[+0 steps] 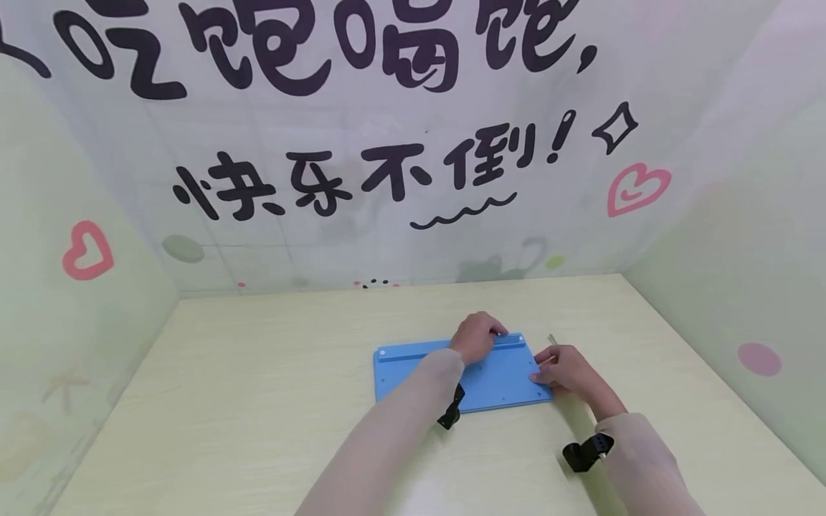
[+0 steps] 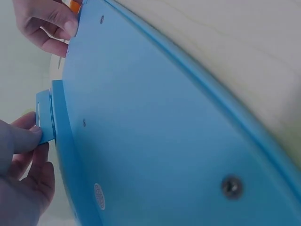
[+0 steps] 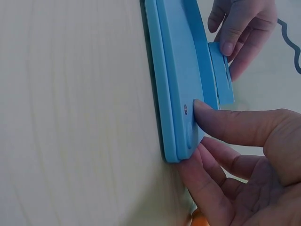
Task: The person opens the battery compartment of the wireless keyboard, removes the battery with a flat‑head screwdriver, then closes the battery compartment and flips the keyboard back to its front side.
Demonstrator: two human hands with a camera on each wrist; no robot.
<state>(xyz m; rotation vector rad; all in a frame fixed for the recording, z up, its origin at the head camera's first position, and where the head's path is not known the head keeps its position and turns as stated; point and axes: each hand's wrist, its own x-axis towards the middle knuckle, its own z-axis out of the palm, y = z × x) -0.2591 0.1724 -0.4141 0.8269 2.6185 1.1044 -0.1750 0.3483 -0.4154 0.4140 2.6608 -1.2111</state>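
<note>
A flat blue plastic board [image 1: 497, 380] lies on the table, with several small screws in its upward face and a raised ridge [image 1: 413, 351] along its far edge. My left hand [image 1: 476, 337] reaches across it and pinches a small slotted blue tab [image 2: 44, 117] at that far edge, between thumb and fingers. At the board's right end, my right hand [image 1: 568, 369] grips the edge, thumb [image 3: 230, 125] on the face and fingers underneath. An orange object [image 2: 75, 6] shows partly beside the right hand; its kind is hidden.
A thin pale stick [image 1: 552, 339] pokes out beyond the right hand. The light wooden table [image 1: 226, 401] is enclosed by printed walls [image 1: 361, 251] at the back and both sides. Black wrist cameras [image 1: 587, 453] sit on both forearms.
</note>
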